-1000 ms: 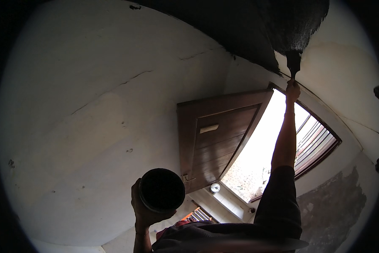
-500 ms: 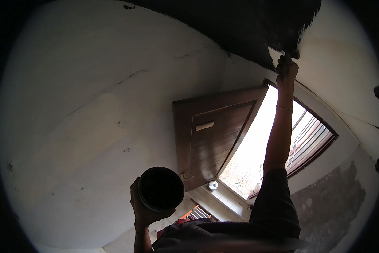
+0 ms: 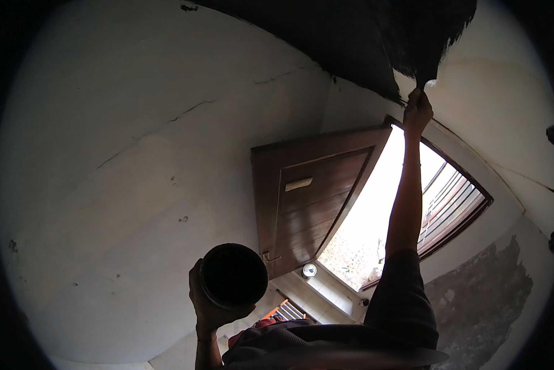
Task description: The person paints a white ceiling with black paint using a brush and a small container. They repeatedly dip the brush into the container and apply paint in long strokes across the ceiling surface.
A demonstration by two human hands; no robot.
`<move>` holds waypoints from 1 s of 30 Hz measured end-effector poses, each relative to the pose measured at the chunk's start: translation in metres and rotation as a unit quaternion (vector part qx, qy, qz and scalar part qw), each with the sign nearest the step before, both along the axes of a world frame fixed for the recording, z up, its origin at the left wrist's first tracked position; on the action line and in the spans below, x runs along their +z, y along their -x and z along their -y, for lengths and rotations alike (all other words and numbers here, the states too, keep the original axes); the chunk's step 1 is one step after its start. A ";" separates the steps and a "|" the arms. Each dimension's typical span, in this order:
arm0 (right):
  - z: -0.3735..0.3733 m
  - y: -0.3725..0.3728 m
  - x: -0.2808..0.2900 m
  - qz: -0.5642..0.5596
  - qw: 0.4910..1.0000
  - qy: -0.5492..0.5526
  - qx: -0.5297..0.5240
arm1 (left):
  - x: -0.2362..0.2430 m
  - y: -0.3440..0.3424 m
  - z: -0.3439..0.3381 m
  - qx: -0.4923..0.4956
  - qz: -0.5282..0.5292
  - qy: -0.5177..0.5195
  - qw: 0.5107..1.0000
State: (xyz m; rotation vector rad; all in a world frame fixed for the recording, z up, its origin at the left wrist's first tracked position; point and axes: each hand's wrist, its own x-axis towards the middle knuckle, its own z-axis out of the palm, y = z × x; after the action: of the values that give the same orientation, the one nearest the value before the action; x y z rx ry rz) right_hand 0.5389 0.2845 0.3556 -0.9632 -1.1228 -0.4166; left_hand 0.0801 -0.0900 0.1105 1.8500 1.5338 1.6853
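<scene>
High up at the ceiling, my right hand (image 3: 418, 110) is closed round the handle of a paintbrush (image 3: 420, 82), its bristles against the black paint. Black paint (image 3: 351, 46) covers a broad stretch of ceiling, with a ragged, streaky edge on the right beside the unpainted pale ceiling (image 3: 499, 74). My left hand (image 3: 210, 308) grips a round, open paint pot (image 3: 234, 275) low down by the left wall. The pot's inside looks dark; how full it is cannot be made out.
A brown wooden door (image 3: 317, 197) stands ajar at a bright doorway, with a barred window (image 3: 456, 203) beside it. The pale left wall (image 3: 117, 203) has cracks. A small tin (image 3: 309, 270) sits by the doorsill. Grey patchy wall (image 3: 483, 302) lies lower right.
My right hand has shifted slightly down in the picture and turned, and the brush shows more plainly above it. My left hand still holds the paint pot in nearly the same place.
</scene>
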 end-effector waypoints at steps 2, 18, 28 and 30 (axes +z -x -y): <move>-0.028 -0.032 -0.017 -0.012 0.994 0.091 -0.066 | -0.002 -0.001 0.001 0.004 0.006 -0.004 1.000; -0.070 0.024 0.032 -0.283 0.916 0.089 0.270 | -0.007 -0.004 0.004 0.044 -0.020 -0.014 0.999; 0.090 0.192 0.064 0.084 0.991 -0.100 0.032 | 0.007 -0.006 0.006 0.028 -0.022 -0.033 0.999; 0.114 0.202 0.072 0.144 0.980 -0.137 0.010 | 0.010 -0.008 0.008 0.020 -0.012 -0.039 0.999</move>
State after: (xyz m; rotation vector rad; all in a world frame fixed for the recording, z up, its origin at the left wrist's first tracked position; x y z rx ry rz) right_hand 0.3369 0.1701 0.4273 -0.6615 -1.2942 -0.6927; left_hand 0.0879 -0.0983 0.1203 1.8965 1.5456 1.7702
